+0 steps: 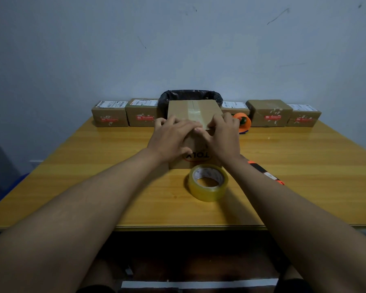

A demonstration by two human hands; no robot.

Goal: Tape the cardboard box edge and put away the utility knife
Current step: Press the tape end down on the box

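Observation:
A brown cardboard box (193, 109) stands in the middle of the wooden table (93, 166), with a strip of clear tape running along its top seam. My left hand (173, 138) and my right hand (222, 136) both press flat on the box's near top edge, fingers on the tape where it folds over. Neither hand grips anything. In front of the box lies a roll of clear tape (207, 182). An orange and black utility knife (266, 173) lies on the table to the right, partly hidden by my right forearm.
An orange tape dispenser (243, 121) stands right of the box. Several labelled parcels (110, 115) line the table's far edge against the wall. A bin with a black bag (190, 96) stands behind the box.

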